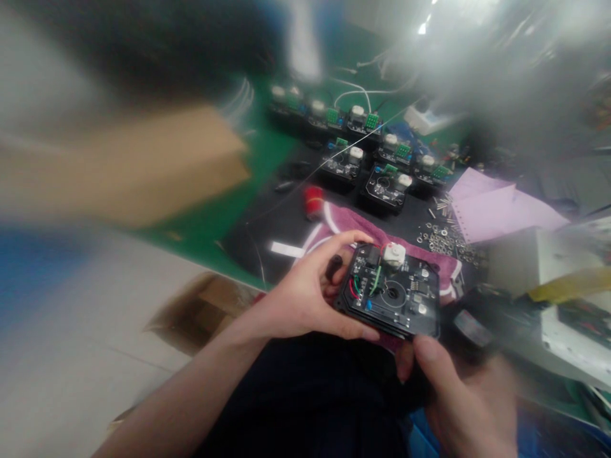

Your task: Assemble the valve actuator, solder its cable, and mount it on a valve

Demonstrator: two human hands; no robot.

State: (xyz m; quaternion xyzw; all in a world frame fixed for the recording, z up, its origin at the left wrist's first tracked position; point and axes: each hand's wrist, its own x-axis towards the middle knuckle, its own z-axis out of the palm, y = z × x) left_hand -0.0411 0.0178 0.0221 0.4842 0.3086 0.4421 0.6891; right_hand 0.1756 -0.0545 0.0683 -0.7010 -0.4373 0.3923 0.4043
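Observation:
My left hand (pixel 315 289) is wrapped around the left side of a black electronic unit (pixel 405 312), its thumb along the near edge and fingers at the far edge. The unit's exposed circuit board faces up, with a white round-topped part (pixel 394 254), red and green wires and a printed circle around a hole. At the near right corner, my right hand (pixel 463 388) is closed, with thumb and fingertip against the unit's edge. Blur softens the back of that hand. Under and behind the unit lies a purple cloth (pixel 363 226) with white trim.
Several similar black units (pixel 386 187) stand on a black mat (pixel 252 229) over the green tabletop. Small metal rings and pins (pixel 436 238) lie beside pink paper (pixel 501 203). A red roll (pixel 314 201) sits by the cloth. A cardboard box (pixel 191 312) stands below the table edge.

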